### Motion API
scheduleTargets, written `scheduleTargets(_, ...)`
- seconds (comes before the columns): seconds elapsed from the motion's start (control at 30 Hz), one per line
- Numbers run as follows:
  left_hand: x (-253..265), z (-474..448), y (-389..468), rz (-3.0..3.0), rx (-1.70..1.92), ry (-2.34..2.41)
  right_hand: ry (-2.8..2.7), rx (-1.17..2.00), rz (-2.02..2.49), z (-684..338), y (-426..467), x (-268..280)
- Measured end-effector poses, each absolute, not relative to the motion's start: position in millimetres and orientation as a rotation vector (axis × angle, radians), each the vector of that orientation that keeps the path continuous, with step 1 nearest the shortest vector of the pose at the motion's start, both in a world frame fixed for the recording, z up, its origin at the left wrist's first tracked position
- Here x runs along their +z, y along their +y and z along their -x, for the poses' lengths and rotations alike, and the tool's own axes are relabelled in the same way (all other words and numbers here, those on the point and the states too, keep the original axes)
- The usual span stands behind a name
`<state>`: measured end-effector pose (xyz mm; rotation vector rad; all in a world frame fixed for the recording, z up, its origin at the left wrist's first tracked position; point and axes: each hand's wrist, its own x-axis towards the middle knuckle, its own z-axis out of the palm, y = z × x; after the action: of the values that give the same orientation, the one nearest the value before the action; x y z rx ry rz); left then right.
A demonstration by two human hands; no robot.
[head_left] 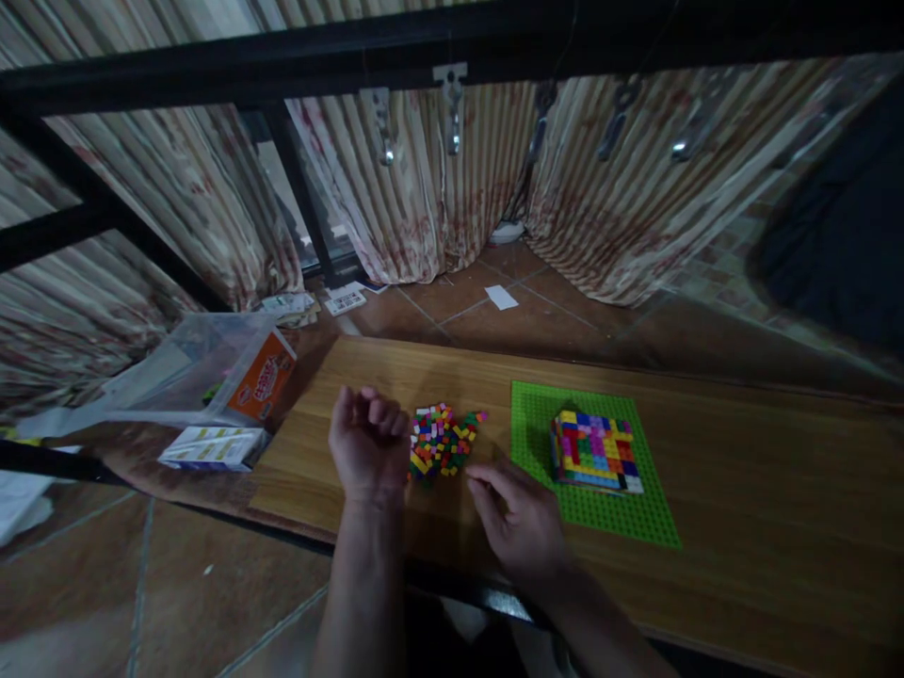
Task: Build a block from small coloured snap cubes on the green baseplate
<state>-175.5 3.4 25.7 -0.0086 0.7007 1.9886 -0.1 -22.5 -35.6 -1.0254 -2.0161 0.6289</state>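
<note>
Here, two curled hands (pixel 371 443) (pixel 521 523) (apart, contents unclear) beside one brick pile (pixel 442 435), one brick block (pixel 597 450) on one baseplate (pixel 614 513).

Brick pile (pixel 443 441) left of baseplate (pixel 613 513)

Striped curtains (pixel 480 202), tiled floor (pixel 226 584), hooks (pixel 453 108), apparently metal
</note>
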Motion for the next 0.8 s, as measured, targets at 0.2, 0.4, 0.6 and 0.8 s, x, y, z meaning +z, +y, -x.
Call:
scheduleTargets(0.2, 21, 198, -5, 0.117, 1.955, 0.645, -2.144, 0.676, 0.976, 20, -29, -47)
scheduleTargets(0.4, 20, 195, -9, 0.086, 1.936, 0.696, -2.27, 0.715, 1.026, 35, -33, -43)
scheduleTargets(0.6, 19, 199, -10, 0.13, 1.933, 0.684, -2.381, 0.536, 1.145, 51, -35, -45)
scheduleTargets(0.8, 21, 199, -9, 0.179, 1.92, 0.676, -2.426, 0.469, 1.223, 57, -34, -48)
